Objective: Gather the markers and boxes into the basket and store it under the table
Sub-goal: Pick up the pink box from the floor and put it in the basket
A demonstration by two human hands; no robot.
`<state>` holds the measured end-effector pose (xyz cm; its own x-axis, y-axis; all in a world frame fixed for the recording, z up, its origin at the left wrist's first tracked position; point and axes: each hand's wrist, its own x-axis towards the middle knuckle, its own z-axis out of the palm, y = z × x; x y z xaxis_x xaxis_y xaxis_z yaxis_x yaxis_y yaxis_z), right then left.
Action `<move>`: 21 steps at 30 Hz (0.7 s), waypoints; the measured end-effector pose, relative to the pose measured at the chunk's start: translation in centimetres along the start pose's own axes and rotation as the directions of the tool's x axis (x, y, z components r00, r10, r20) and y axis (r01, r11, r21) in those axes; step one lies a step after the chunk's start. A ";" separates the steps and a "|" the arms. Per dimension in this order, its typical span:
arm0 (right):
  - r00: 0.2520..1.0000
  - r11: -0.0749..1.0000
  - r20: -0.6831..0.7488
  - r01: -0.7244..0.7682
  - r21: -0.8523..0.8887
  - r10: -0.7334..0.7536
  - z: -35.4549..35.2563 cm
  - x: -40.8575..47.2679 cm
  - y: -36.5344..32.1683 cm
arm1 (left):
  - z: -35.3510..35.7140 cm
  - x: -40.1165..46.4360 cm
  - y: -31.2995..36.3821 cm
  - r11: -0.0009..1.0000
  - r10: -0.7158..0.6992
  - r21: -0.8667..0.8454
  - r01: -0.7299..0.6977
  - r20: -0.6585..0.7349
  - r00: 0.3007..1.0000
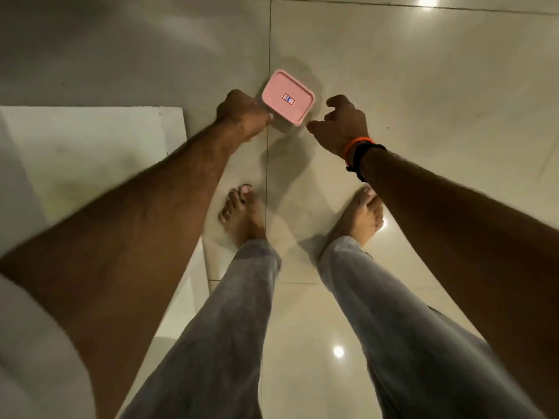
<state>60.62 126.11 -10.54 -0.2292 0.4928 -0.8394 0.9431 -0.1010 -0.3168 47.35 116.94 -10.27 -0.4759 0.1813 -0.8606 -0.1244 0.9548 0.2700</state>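
A pink-lidded box (287, 97) with a small label on its lid is low over the tiled floor, in front of my bare feet. My left hand (242, 114) is curled against the box's left side, thumb at its near corner, gripping it. My right hand (340, 124) hovers just right of the box with its fingers spread and curved, a small gap away and holding nothing. No basket or markers are in view.
A white table top (90, 152) fills the left side, its corner close to my left forearm. Glossy beige floor tiles (423, 86) spread ahead and to the right. My feet (242, 213) stand just behind the box.
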 end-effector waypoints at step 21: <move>0.997 0.961 -0.076 0.009 0.276 0.012 -3.6 -8.7 -5.8 | -5.1 -7.3 4.4 0.966 -0.026 -0.258 -0.001 -0.100 0.995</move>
<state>58.01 125.46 0.20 -0.1987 0.5561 -0.8070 0.8377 -0.3311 -0.4344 45.86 118.61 -0.57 -0.5571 0.1319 -0.8199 -0.3445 0.8616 0.3727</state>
